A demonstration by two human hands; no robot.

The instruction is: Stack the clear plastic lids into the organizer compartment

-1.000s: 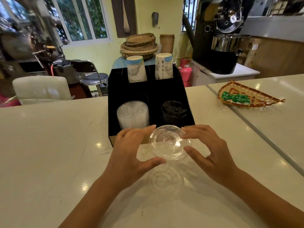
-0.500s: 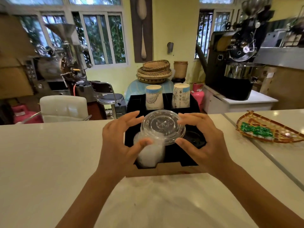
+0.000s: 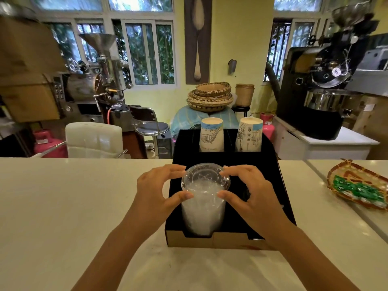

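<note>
A black cardboard organizer (image 3: 275, 164) stands on the white counter in front of me. Its front left compartment holds a tall stack of clear plastic lids (image 3: 202, 213). One clear lid (image 3: 204, 178) sits at the top of that stack, tilted slightly toward me. My left hand (image 3: 157, 190) pinches its left rim with thumb and fingers. My right hand (image 3: 249, 192) grips its right rim the same way and hides the front right compartment.
Two stacks of paper cups (image 3: 212, 135) (image 3: 249, 135) stand in the organizer's back compartments. A woven tray (image 3: 357, 185) with green packets lies on the counter at the right. Beyond the counter are a white chair (image 3: 94, 139), a stool and roasting machines.
Both hands lifted the clear lid off the counter, carried it forward over the organizer and lowered it onto the lid stack in the front left compartment.
</note>
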